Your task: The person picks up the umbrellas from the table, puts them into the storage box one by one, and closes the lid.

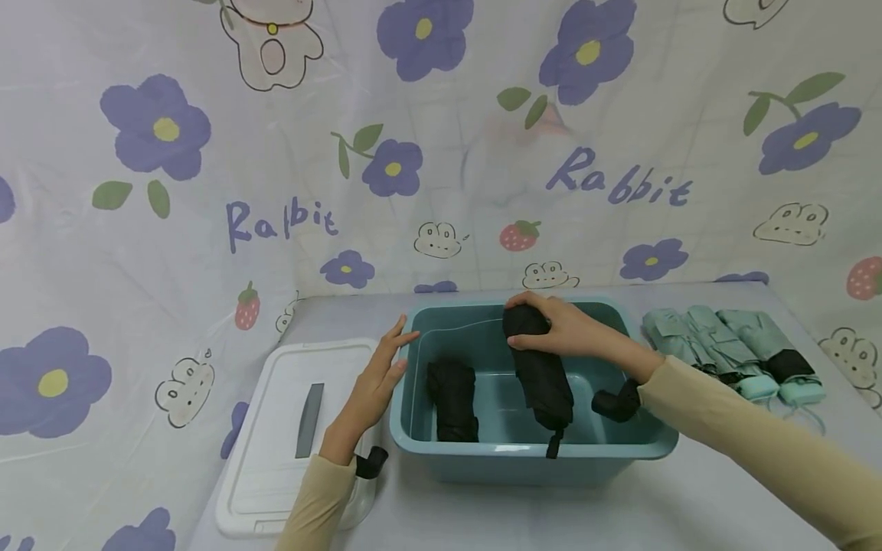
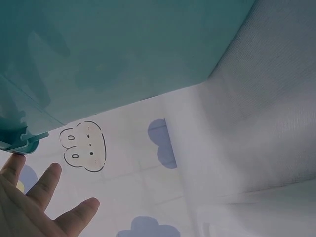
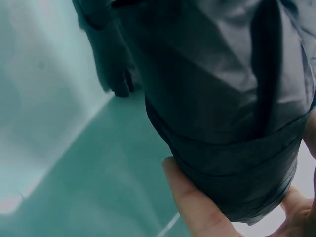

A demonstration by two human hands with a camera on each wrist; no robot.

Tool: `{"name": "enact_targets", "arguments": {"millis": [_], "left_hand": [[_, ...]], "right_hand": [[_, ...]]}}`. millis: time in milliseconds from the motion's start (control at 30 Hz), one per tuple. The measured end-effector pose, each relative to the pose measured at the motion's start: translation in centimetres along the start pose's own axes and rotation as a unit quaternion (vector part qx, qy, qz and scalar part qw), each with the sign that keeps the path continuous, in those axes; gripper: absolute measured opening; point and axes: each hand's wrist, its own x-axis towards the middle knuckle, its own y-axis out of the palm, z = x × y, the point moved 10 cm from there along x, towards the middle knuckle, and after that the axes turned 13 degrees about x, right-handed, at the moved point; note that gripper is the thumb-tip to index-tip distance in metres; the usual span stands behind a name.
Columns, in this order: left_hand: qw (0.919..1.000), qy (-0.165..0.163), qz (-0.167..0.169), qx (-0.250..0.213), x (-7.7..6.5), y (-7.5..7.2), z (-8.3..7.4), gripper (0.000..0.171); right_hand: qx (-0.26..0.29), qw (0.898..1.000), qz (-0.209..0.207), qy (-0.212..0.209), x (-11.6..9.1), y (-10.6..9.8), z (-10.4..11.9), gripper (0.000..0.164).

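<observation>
A blue-green plastic bin (image 1: 475, 464) stands on the table. My right hand (image 1: 568, 330) grips the upper end of a black folded umbrella (image 1: 540, 383), thumb on one side and fingers over the other. The umbrella is tilted over the inside of the bin, its small strap hanging near the front rim. In the right wrist view, the fingers (image 3: 195, 207) wrap the end of the umbrella (image 3: 212, 98). A second black folded umbrella (image 1: 455, 402) lies in the bin's left part. My left hand (image 1: 372, 383) is at the left rim, fingers extended; one fingertip touches the rim in the left wrist view.
A white lid (image 1: 276, 436) with a grey handle (image 1: 310, 419) lies left of the bin, beneath my left forearm. Several pale green folded umbrellas (image 1: 717, 340) lie side by side to the right. A printed curtain (image 1: 441, 153) hangs behind the table.
</observation>
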Motion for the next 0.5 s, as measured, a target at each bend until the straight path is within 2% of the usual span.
{"name": "enact_targets", "arguments": {"millis": [167, 400, 500], "left_hand": [[1.0000, -0.006, 0.004, -0.003, 0.0, -0.1, -0.2, 0.043], [0.9996, -0.013, 0.011, -0.022, 0.1, -1.6, -3.0, 0.041], [0.9996, -0.012, 0.010, -0.022, 0.1, -1.8, -3.2, 0.041]], "right_hand": [[-0.002, 1.000, 0.015, 0.007, 0.7, 1.8, -0.7, 0.054], [0.007, 0.999, 0.036, 0.020, 1.6, 4.1, -1.8, 0.055], [0.006, 0.999, 0.044, 0.016, 2.3, 4.9, -2.1, 0.055]]}}
